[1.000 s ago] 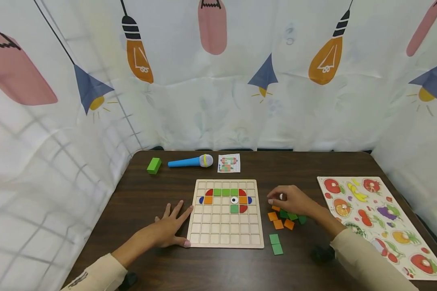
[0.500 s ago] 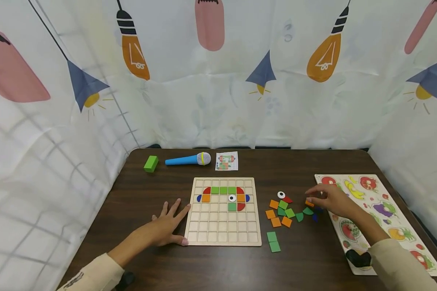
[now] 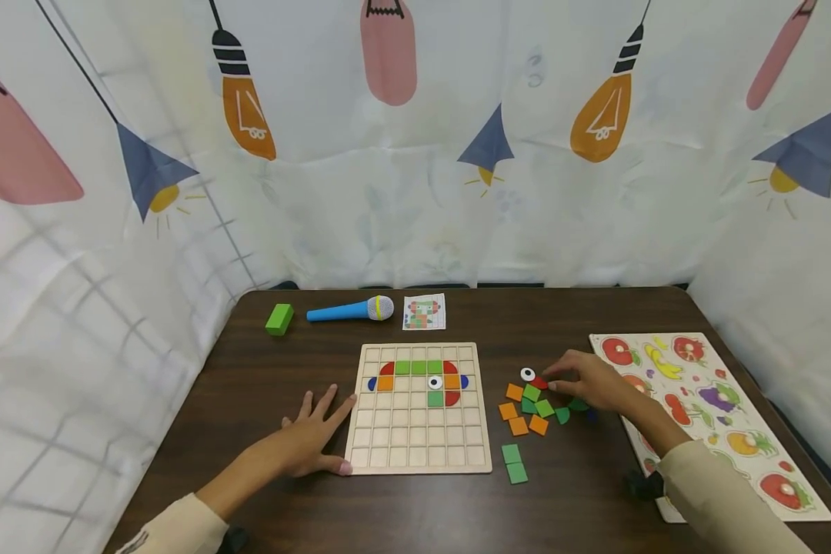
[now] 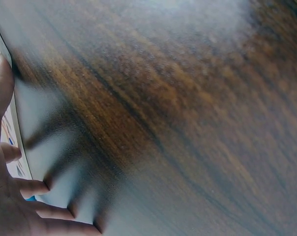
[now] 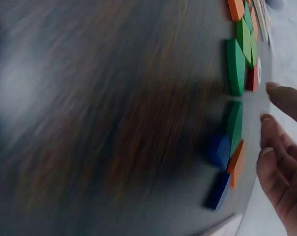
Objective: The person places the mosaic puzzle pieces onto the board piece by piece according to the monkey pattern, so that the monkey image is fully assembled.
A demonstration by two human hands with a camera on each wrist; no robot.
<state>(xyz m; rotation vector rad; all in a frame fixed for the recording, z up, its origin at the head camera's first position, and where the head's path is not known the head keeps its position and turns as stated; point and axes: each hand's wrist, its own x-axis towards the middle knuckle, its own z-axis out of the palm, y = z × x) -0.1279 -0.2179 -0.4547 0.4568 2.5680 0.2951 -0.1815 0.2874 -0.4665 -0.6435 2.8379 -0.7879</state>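
Observation:
A square wooden grid board (image 3: 418, 438) lies on the dark table, with red, green, orange and blue pieces and one eye piece (image 3: 435, 382) set in its upper rows. My left hand (image 3: 312, 438) rests spread beside it, thumb and index fingertip at its left edge. To the right, my right hand (image 3: 589, 381) hovers over the loose pieces, fingertips beside a red piece (image 3: 540, 382) and a second eye piece (image 3: 527, 375). In the right wrist view, a gap shows between thumb and fingers, with nothing seen in it. Part of the pile is hidden under this hand.
Loose orange squares (image 3: 518, 425) and green pieces (image 3: 543, 408) lie right of the board; two green squares (image 3: 515, 464) sit lower. Behind are a green block (image 3: 279, 319), a toy microphone (image 3: 349, 310) and a pattern card (image 3: 425, 312). A fruit puzzle board (image 3: 727, 415) lies far right.
My right hand moved right from the pile to an orange piece near the fruit board, then back left to the red piece. My left hand stayed at the board's edge. The view shifted slightly.

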